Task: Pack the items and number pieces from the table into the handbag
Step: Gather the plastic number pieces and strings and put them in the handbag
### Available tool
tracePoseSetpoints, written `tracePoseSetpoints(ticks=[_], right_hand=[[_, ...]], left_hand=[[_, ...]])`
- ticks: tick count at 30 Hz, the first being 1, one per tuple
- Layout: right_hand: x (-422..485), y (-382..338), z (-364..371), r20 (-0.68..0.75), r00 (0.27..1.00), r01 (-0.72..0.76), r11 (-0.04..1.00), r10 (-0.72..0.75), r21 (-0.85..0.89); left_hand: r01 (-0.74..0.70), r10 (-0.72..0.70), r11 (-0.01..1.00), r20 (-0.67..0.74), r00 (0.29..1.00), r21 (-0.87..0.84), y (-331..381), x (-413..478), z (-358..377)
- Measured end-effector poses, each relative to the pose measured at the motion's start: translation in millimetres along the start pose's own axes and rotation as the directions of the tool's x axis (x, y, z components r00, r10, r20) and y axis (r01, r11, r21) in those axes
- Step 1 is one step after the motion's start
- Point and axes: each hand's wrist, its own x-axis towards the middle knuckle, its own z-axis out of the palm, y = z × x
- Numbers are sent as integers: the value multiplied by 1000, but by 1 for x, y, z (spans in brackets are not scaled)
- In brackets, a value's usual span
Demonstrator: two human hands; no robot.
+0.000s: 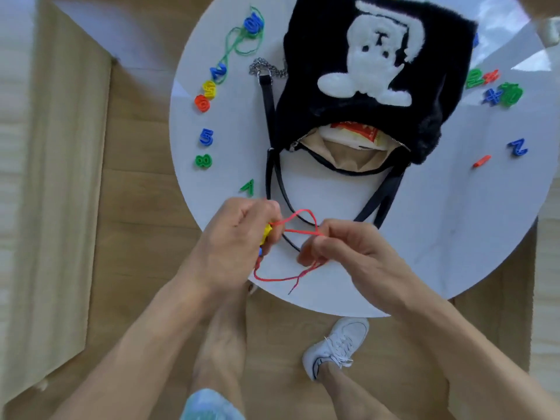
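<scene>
Gathering limp red string (291, 228): left hand (239, 234) clamps strung number pieces (266, 233), right hand (342, 247) pinches loops; light, floppy, tangles easily.

round white table (424, 237) standing on a pale wood-plank floor (136, 207) | white lace-up sneaker (336, 344) on the floor just below the table's near edge | cream fabric (18, 207) down the left side

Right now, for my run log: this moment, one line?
left hand: grips yellow plastic piece; right hand: pinches red string; black furry handbag: open
</scene>
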Motion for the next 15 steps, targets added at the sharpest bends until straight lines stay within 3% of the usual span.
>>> tracePoseSetpoints(ticks=[3,5,7,8,9,10,11,12,15], right_hand=[[21,-31,25,-124,988,110,984,-92,143],[36,-51,45,-104,988,121,986,-110,111],[54,-66,63,-81,993,92,994,-87,57],[62,-71,71,-104,989,94,988,-107,-123],[71,-76,77,-151,974,97,913,-169,-396],[78,-80,81,-173,949,99,772,-262,-628],[84,-83,84,-158,928,107,647,-338,-755],[88,-85,86,-121,932,111,585,-343,-803],[98,-87,94,26,984,115,517,-177,-848]], left_hand=[[125,-170,962,-178,969,-242,-26,20,-21],[208,-304,841,-118,945,-500,-39,32,-26],[292,-356,662,53,933,-690,-45,39,-27],[326,-340,593,137,930,-736,-46,42,-28],[348,-316,532,200,928,-772,-47,46,-30],[362,-298,476,240,924,-802,-47,49,-34],[374,-293,429,265,918,-822,-47,53,-39],[388,-301,391,282,911,-835,-49,57,-44],[443,-385,365,301,872,-819,-53,69,-62]])
